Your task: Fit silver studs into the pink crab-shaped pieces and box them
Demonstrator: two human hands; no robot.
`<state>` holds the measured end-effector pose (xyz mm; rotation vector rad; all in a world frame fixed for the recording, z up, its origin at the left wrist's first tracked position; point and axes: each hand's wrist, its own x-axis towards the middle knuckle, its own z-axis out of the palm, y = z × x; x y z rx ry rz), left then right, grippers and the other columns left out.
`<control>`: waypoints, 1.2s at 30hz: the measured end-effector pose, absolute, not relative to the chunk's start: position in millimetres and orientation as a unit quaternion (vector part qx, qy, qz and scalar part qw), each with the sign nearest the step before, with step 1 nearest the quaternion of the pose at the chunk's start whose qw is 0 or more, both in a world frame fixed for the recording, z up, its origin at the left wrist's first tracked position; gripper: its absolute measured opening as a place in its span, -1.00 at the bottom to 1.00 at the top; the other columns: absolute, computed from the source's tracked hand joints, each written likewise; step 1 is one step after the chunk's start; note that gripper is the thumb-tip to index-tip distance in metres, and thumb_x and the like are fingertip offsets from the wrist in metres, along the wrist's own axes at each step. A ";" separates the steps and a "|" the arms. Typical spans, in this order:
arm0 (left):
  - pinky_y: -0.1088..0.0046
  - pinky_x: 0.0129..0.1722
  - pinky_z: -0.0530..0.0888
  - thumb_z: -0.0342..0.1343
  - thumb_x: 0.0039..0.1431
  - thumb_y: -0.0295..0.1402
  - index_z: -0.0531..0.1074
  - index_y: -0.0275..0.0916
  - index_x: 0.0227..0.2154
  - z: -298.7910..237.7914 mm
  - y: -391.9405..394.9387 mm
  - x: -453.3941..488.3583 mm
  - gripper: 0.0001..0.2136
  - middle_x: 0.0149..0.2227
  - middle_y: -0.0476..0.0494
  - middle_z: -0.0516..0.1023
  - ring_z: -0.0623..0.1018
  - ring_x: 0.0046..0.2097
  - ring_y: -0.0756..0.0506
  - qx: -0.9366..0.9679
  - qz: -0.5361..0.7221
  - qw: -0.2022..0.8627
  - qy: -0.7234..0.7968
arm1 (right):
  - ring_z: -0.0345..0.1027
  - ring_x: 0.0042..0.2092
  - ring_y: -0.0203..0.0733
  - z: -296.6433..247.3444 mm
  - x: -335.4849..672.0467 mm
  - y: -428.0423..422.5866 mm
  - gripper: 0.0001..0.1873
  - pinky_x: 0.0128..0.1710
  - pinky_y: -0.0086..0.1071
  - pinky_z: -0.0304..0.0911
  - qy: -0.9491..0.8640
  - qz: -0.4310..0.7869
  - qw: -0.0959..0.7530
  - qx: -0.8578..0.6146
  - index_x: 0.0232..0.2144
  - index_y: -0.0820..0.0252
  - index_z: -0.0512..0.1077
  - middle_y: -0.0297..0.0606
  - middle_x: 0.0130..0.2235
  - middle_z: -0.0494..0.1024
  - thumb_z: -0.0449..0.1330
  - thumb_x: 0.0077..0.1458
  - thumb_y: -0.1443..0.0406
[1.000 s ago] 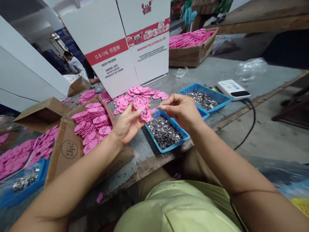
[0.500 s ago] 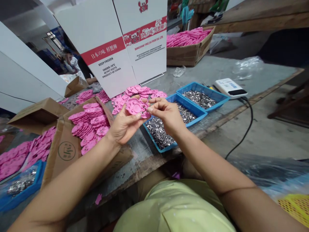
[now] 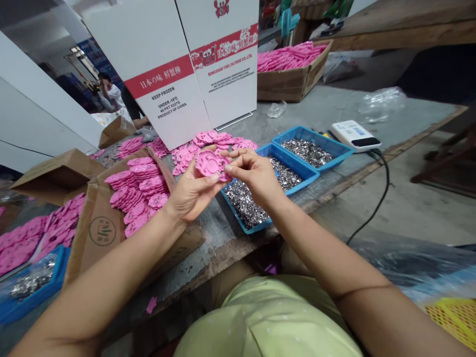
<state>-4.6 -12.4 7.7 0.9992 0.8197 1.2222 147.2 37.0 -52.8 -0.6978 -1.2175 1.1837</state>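
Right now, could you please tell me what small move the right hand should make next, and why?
Probably press gently with the right hand: its fingertips are at the end of the pink piece where small shiny bits show, while the left hand holds it.

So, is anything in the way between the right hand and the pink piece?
Nothing visible: the right hand is close against one end of the pink piece, which the left hand holds.

Pink piece (image 3: pixel 208 162) partly behind hands (image 3: pixel 195 192) (image 3: pixel 257 176)
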 end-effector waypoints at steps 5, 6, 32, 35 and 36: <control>-0.04 0.36 0.39 0.34 0.00 -0.65 0.39 -0.02 0.20 9.0 -13.4 -3.2 -0.31 0.12 -0.16 0.61 0.49 0.31 -0.27 0.426 0.537 0.634 0.358 | 0.42 0.14 0.00 -56.0 141.4 35.7 -0.81 0.25 0.03 0.31 -0.523 0.511 0.617 -0.289 -0.51 0.08 0.43 -0.19 -0.08 0.53 0.41 -0.05 0.29; -0.04 0.36 0.40 0.32 0.02 -0.66 0.39 -0.02 0.20 9.3 -13.5 -3.0 -0.32 0.11 -0.16 0.62 0.50 0.30 -0.27 0.422 0.538 0.635 0.360 | 0.42 0.13 -0.01 -56.4 140.5 35.2 -0.78 0.20 0.01 0.35 -0.515 0.522 0.617 -0.286 -0.48 0.07 0.41 -0.20 -0.08 0.55 0.42 -0.06 0.28; -0.24 0.22 0.52 0.10 0.20 -0.71 0.29 -0.25 -0.36 6.2 1.6 -15.1 -0.78 -0.43 -0.02 0.52 0.65 -0.27 -0.09 0.308 0.578 0.614 0.440 | 0.47 -0.25 -0.03 -119.1 192.2 7.8 -0.81 -0.22 -0.24 0.26 -0.813 0.281 0.271 -0.433 -0.43 0.08 0.45 -0.15 -0.31 0.62 0.18 0.20 0.18; -0.17 0.20 0.55 0.05 0.24 -0.71 0.33 -0.27 -0.34 14.8 12.8 -27.6 -0.80 -0.46 -0.01 0.49 0.62 -0.32 -0.06 0.289 0.611 0.592 0.439 | 0.42 -0.39 -0.08 -119.8 193.9 10.0 -0.76 -0.34 -0.26 0.23 -0.810 0.299 0.270 -0.425 -0.47 0.05 0.42 -0.22 -0.41 0.59 0.17 0.19 0.11; -0.15 0.19 0.57 0.05 0.24 -0.71 0.33 -0.27 -0.34 18.8 18.4 -34.7 -0.80 -0.46 -0.02 0.49 0.62 -0.32 -0.06 0.283 0.624 0.579 0.442 | 0.37 -0.45 -0.10 -119.4 194.3 11.1 -0.73 -0.39 -0.27 0.20 -0.809 0.310 0.267 -0.421 -0.49 0.04 0.42 -0.25 -0.47 0.55 0.17 0.18 0.07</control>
